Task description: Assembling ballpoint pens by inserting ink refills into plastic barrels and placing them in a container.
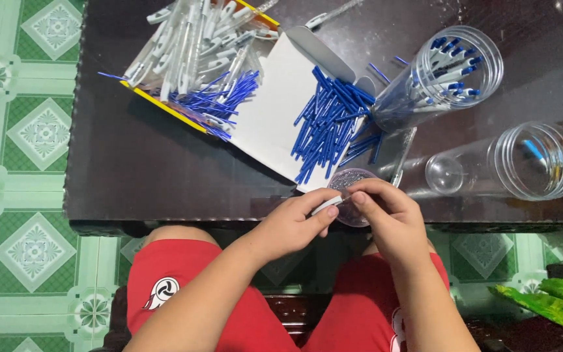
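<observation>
My left hand (291, 223) and my right hand (389, 218) meet at the near edge of the dark table (138, 163). Together they pinch a small white pen part (329, 205) between the fingertips. Just under the fingers sits a small clear round lid (352, 179) holding tiny pieces. Beyond it, a pile of blue pen refills (330, 124) lies on a white cardboard flap (272, 111). An open box (197, 45) at the back left is filled with white pen barrels and more blue refills.
A clear plastic jar (444, 72) with assembled blue-capped pens lies on its side at the back right. A second clear jar (522, 163), nearly empty, lies to the right. Green patterned floor tiles (21, 137) lie to the left; green leaves (555, 296) show bottom right.
</observation>
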